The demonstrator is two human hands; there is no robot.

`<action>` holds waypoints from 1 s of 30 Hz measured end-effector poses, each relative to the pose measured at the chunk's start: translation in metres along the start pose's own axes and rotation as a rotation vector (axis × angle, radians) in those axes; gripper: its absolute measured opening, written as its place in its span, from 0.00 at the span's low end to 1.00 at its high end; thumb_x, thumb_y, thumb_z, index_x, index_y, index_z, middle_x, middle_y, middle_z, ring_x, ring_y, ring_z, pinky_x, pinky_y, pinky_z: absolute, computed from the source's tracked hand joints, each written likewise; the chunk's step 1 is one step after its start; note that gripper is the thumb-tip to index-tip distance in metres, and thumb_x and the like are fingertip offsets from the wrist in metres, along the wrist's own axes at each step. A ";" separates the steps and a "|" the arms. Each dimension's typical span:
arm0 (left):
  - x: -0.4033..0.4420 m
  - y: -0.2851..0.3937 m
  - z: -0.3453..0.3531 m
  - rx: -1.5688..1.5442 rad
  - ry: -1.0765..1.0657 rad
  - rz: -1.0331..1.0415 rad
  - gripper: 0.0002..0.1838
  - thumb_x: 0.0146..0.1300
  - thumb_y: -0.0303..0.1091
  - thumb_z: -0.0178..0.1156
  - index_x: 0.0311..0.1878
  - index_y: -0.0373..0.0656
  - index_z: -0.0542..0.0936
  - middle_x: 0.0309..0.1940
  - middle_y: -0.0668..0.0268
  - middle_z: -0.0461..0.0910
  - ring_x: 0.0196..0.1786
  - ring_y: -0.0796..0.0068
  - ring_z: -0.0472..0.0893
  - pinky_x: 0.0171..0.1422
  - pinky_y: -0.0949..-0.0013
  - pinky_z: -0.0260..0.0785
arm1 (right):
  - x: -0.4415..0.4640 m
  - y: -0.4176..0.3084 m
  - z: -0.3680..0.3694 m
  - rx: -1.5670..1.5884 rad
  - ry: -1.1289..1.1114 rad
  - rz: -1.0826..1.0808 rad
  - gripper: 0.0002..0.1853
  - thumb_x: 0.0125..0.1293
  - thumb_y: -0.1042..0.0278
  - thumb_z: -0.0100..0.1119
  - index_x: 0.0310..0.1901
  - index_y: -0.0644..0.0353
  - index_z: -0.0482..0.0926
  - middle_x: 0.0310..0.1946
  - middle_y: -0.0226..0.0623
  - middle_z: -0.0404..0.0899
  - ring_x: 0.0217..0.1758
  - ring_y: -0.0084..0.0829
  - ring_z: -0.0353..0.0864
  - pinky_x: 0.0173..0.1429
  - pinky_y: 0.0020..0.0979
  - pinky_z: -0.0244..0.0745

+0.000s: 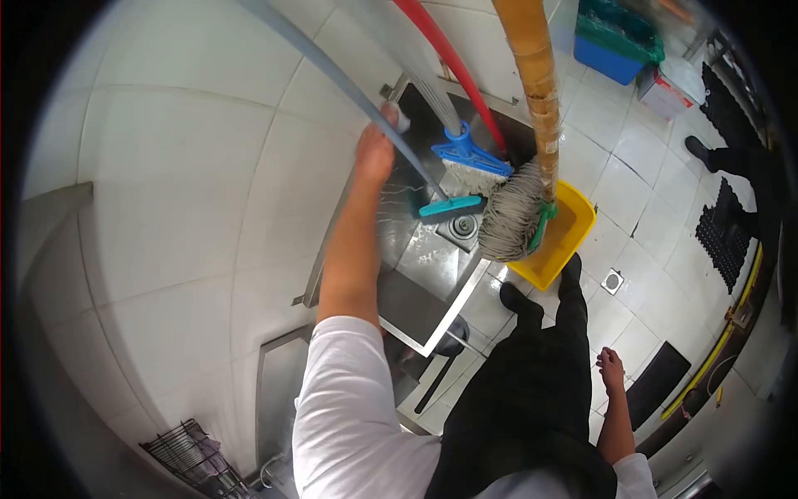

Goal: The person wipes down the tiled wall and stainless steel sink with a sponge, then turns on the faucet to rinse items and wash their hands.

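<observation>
My left hand (376,151) reaches to the wall side of a steel sink (445,326), its fingers curled at a small white rounded object (401,121) whose kind I cannot make out. Thin streaks like water show below it. Close beside the hand passes the grey-blue handle of a teal brush (451,208), whose head is in the sink. A blue-headed mop (470,158) and a red handle (449,58) stand behind it. My right hand (611,368) hangs low at my side, holding nothing, its fingers loosely bent and partly apart.
A string mop (509,214) with a taped handle leans between the sink and a yellow basin (573,195). A blue bin (607,58), a box (665,93) and black mats (721,237) lie across the tiled floor. Another person's leg (736,162) shows at right.
</observation>
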State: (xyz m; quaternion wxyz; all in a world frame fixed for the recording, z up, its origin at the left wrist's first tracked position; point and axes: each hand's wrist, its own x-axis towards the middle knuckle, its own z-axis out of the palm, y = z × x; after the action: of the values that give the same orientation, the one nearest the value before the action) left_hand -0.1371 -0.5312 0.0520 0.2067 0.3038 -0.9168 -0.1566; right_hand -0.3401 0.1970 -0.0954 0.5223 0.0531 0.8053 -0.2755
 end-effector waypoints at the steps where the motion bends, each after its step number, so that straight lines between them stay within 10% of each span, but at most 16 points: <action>1: 0.008 0.002 0.007 0.103 0.022 0.003 0.25 0.73 0.41 0.41 0.70 0.46 0.66 0.68 0.50 0.67 0.68 0.48 0.68 0.74 0.55 0.58 | 0.002 -0.014 0.004 -0.020 0.011 -0.094 0.22 0.73 0.55 0.51 0.61 0.61 0.73 0.41 0.34 0.81 0.38 0.24 0.79 0.39 0.26 0.71; 9: -0.078 -0.010 -0.015 0.541 0.019 0.061 0.24 0.73 0.33 0.41 0.71 0.41 0.62 0.71 0.50 0.62 0.71 0.50 0.64 0.74 0.54 0.58 | -0.002 -0.124 0.033 -0.027 -0.058 -0.324 0.23 0.74 0.57 0.50 0.64 0.61 0.71 0.45 0.36 0.82 0.46 0.27 0.81 0.49 0.27 0.72; 16: -0.009 -0.017 0.001 0.405 -0.001 0.177 0.28 0.68 0.28 0.44 0.72 0.41 0.60 0.73 0.54 0.60 0.72 0.51 0.64 0.74 0.55 0.59 | 0.000 -0.080 0.034 -0.256 0.024 -0.308 0.21 0.72 0.59 0.52 0.60 0.62 0.75 0.40 0.39 0.83 0.44 0.28 0.82 0.50 0.30 0.74; 23: 0.059 -0.015 0.028 1.030 -0.145 0.420 0.26 0.68 0.35 0.45 0.69 0.41 0.67 0.72 0.57 0.63 0.74 0.56 0.61 0.79 0.56 0.48 | -0.017 -0.041 0.023 -0.262 0.124 -0.219 0.21 0.70 0.57 0.54 0.58 0.62 0.76 0.39 0.44 0.84 0.41 0.32 0.85 0.49 0.32 0.77; 27: 0.081 -0.029 0.046 0.543 0.062 0.375 0.27 0.66 0.32 0.44 0.70 0.39 0.63 0.67 0.50 0.66 0.71 0.47 0.64 0.77 0.51 0.54 | -0.025 -0.046 0.023 -0.386 0.108 -0.199 0.21 0.70 0.57 0.54 0.57 0.63 0.76 0.42 0.46 0.84 0.43 0.34 0.86 0.50 0.32 0.77; 30: 0.048 -0.047 0.034 0.738 -0.003 0.408 0.21 0.75 0.37 0.41 0.64 0.37 0.71 0.67 0.52 0.68 0.69 0.55 0.67 0.76 0.53 0.54 | -0.013 -0.037 0.025 -0.219 0.105 -0.220 0.22 0.70 0.57 0.54 0.57 0.65 0.76 0.42 0.47 0.84 0.43 0.35 0.86 0.50 0.31 0.77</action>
State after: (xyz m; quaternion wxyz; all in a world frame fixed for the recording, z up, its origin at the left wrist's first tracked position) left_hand -0.1648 -0.5915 0.0169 0.1092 0.1695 -0.9530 0.2260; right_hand -0.3276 0.1564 -0.0771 0.4486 -0.0783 0.8578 -0.2382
